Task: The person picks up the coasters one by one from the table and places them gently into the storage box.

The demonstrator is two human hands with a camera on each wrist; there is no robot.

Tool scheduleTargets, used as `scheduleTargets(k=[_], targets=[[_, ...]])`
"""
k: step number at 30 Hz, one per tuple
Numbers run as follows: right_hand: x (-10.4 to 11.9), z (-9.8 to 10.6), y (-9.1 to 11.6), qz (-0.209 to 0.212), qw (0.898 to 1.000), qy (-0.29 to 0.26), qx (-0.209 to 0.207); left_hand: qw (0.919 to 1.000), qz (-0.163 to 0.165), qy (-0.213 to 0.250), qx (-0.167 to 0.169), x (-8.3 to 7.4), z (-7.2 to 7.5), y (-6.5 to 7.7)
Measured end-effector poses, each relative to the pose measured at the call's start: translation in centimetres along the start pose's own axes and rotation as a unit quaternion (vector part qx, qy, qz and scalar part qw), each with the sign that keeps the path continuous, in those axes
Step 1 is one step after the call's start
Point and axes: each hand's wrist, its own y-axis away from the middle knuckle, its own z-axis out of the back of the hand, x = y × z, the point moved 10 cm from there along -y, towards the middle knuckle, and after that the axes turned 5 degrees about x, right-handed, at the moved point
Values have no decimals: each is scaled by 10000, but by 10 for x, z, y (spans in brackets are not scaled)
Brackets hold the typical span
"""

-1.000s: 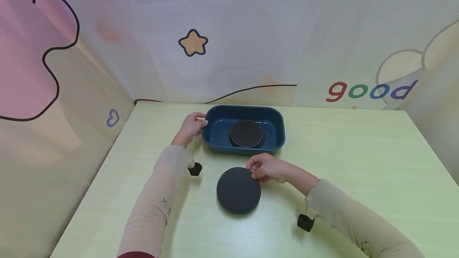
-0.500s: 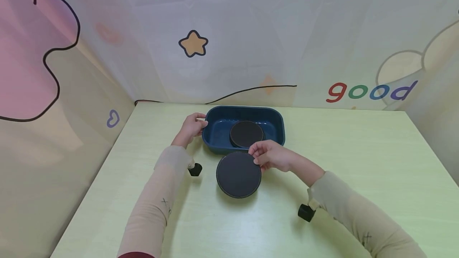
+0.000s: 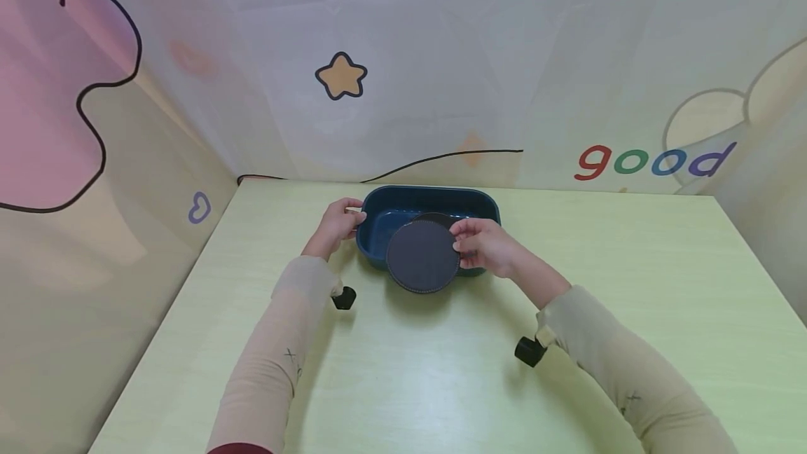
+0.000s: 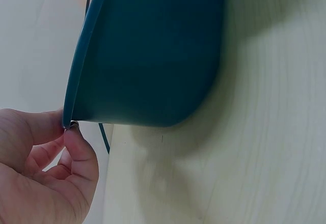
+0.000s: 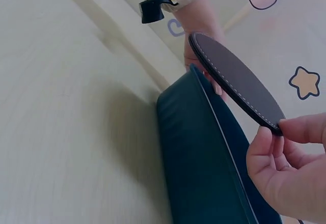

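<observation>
A dark blue rectangular bin (image 3: 378,226) stands on the table near the wall. My left hand (image 3: 336,224) pinches its left rim between thumb and fingers, plain in the left wrist view, where the bin's outer wall (image 4: 147,56) fills the top. A round dark coaster (image 3: 421,258) with a stitched edge is pinched at its right side by my right hand (image 3: 488,247). In the right wrist view this coaster (image 5: 239,76) is tilted above the bin's rim. Behind it, inside the bin, other dark coasters (image 3: 435,217) lie mostly hidden.
The pale green table (image 3: 605,286) reaches to a printed cloth wall (image 3: 441,76) at the back, with another cloth side at the left. Small black devices (image 3: 344,298) are strapped at both wrists.
My right hand has lifted the coaster from the table and carried it away from me to over the bin's near edge. The left hand and the bin have stayed in place.
</observation>
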Motion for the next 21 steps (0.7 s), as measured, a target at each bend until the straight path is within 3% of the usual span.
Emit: scheduleTargets(k=[5,12,21], targets=[[1,12,-4,-9,9983,-341,-477,10000,-26,25,5,-1,-1,0],[3,21,-7,150,9940,-719,-812,10000,-25,55,-13,0,0,0],[-1,36,-13,184,9868,-739,-1430,10000,-24,48,-15,0,0,-1]])
